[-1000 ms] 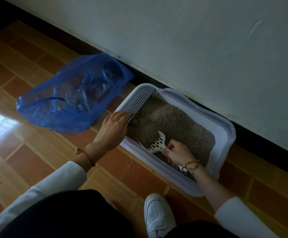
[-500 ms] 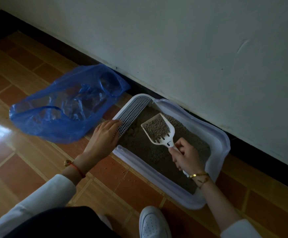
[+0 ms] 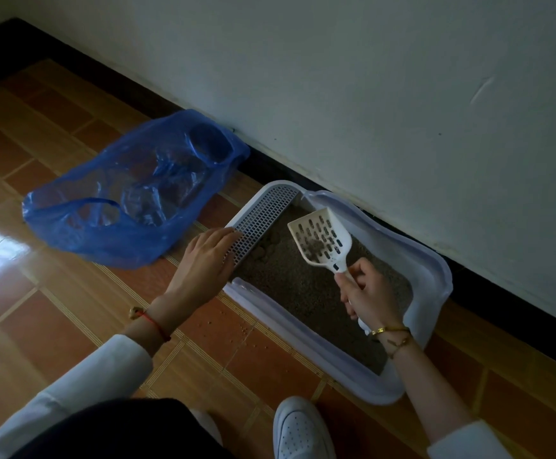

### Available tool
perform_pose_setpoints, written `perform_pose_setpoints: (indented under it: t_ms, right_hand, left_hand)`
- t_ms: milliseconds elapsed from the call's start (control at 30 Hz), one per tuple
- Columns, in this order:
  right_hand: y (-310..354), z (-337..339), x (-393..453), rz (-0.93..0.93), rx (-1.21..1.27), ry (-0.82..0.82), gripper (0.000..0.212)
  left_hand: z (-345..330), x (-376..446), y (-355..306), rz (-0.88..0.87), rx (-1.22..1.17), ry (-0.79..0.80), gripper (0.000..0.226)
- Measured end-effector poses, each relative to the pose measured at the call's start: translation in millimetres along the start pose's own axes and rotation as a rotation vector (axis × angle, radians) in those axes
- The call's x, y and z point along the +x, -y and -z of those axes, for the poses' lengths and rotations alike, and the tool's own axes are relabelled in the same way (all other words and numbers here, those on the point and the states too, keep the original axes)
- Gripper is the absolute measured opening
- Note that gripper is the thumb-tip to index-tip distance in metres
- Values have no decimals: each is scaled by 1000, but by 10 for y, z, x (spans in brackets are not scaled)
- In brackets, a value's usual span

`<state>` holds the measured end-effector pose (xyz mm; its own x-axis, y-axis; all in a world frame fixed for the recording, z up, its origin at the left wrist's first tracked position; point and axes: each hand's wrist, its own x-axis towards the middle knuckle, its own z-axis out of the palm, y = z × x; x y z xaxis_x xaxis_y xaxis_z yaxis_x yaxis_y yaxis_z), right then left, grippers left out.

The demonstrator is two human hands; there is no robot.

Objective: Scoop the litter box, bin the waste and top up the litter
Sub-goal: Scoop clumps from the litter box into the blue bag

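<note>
My right hand (image 3: 367,293) is curled round the handle of the white slotted scoop (image 3: 319,241), lifted above the litter (image 3: 306,293). Scoop long axis runs diagonal: handle toward lower right of frame, blade mouth pointing upper left, open face up toward the camera. A small dark clump plus a few grains sit in the middle of the blade; most slots show through. My left hand (image 3: 208,260) lies flat, fingers straight and together, fingertips pressing on the perforated grid step (image 3: 263,217) at the left end of the litter box (image 3: 435,283); it grips nothing. Box is white, roughly rectangular, sits centre to lower right of frame against the dark skirting (image 3: 270,157) below the pale wall (image 3: 369,77); long axis goes from upper left to lower right, parallel with the skirting. Blue plastic bag (image 3: 131,190) lies crumpled on the tiled floor (image 3: 54,326) at left of centre, just beside the grid end of the box, not touching that I can tell, mouth and handles loose. A few stray grains on the tiles near the box's near rim. White shoe (image 3: 300,429) at bottom centre. No readable writing, brand or label on scoop, box or bag.
</note>
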<state>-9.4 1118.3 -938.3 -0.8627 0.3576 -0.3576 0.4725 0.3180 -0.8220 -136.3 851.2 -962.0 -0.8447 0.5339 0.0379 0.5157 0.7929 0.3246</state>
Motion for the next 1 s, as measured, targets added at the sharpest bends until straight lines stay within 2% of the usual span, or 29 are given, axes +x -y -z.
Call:
perform_pose_setpoints:
  t_ms: [100, 200, 333, 433, 600, 700, 867, 1000]
  right_hand:
    - [21, -18, 18, 13, -21, 9, 16]
    - [42, -51, 54, 18, -23, 11, 16]
    - [129, -153, 106, 16, 11, 48, 15]
    - [241, -242, 151, 40, 30, 66, 14]
    - [503, -378, 239, 67, 54, 93, 15]
    - [671, -480, 316, 86, 53, 111, 14]
    - [967, -678, 508, 147, 27, 173, 14]
    - [1176, -872, 734, 209, -63, 203, 13]
  left_hand:
    - [72, 14, 82, 33, 12, -126, 44]
    - [171, 79, 257, 161, 114, -217, 55]
    - [261, 220, 595, 326, 291, -85, 72]
    - [244, 288, 802, 375, 397, 54, 75]
    - [224, 327, 874, 317, 498, 82, 57]
    - [261, 306, 764, 248, 434, 42, 46]
    - [246, 197, 496, 140, 417, 26, 55]
    - [163, 50, 413, 134, 388, -66, 51]
